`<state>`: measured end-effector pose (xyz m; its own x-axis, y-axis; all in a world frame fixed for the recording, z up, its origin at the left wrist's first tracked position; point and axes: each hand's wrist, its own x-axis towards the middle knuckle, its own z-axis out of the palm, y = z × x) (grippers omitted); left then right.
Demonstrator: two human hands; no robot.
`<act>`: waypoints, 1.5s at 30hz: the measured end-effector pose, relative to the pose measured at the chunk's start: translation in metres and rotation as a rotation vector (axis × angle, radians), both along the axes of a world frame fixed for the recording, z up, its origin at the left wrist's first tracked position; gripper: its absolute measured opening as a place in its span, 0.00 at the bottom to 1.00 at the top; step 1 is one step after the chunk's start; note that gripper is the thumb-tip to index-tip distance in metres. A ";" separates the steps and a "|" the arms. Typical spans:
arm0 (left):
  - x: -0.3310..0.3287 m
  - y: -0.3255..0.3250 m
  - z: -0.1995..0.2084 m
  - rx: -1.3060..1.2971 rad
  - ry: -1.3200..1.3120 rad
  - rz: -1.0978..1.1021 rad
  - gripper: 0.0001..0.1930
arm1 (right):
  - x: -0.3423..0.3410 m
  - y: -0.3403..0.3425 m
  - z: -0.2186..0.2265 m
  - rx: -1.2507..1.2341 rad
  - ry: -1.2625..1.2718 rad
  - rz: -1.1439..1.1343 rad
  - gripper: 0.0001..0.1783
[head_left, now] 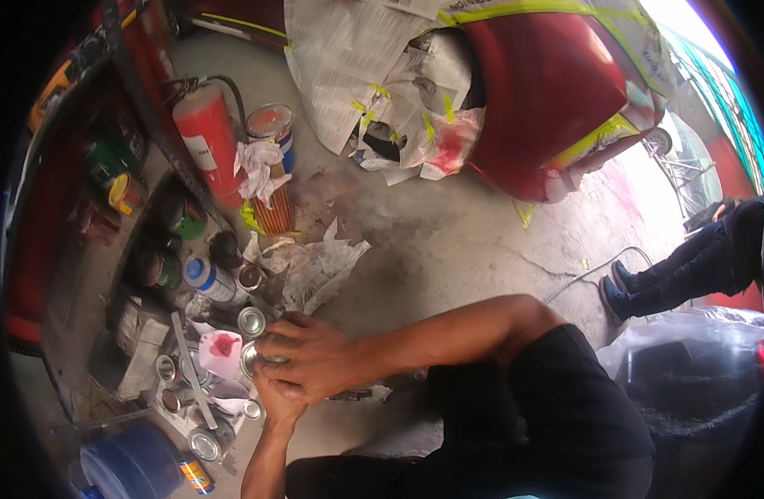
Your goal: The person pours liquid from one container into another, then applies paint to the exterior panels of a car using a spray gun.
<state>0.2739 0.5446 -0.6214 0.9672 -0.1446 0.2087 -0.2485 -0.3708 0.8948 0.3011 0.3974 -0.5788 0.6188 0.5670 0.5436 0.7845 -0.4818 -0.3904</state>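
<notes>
small tin (250, 359): bare metal, shining, showing between both hands
car panel (556, 91): glossy red paint, reflecting light
masking sheets (357, 58): matt newsprint paper, crumpling
floor (448, 224): rough grey concrete, staining
fire extinguisher (205, 137): smooth red metal
rag (257, 166): white cloth, wrinkling

A small round metal can (250, 359) is held between both hands, low on the concrete floor (448, 241) at the edge of a cluster of similar tins. Only a sliver of its silvery rim and side shows at the left; the right hand (315, 356) covers its top and the left hand (278, 399) grips from below. Its lid state cannot be determined.
</notes>
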 end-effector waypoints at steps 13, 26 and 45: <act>0.009 -0.083 0.071 0.101 -0.405 -0.434 0.23 | -0.075 -0.056 0.104 -0.139 -0.035 -0.719 0.17; -0.067 -0.108 0.052 -0.171 -0.144 -0.670 0.28 | -0.169 -0.108 0.109 -0.158 -0.112 -0.588 0.21; -0.093 -0.192 0.077 0.277 -0.065 -0.594 0.30 | -0.217 -0.165 0.076 0.130 -0.138 -0.994 0.21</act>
<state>0.1814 0.3530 -0.5445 0.6927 -0.7071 0.1420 -0.5322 -0.3682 0.7624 0.0838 0.2325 -0.5031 0.7055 -0.2396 0.6670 0.0933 -0.9015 -0.4226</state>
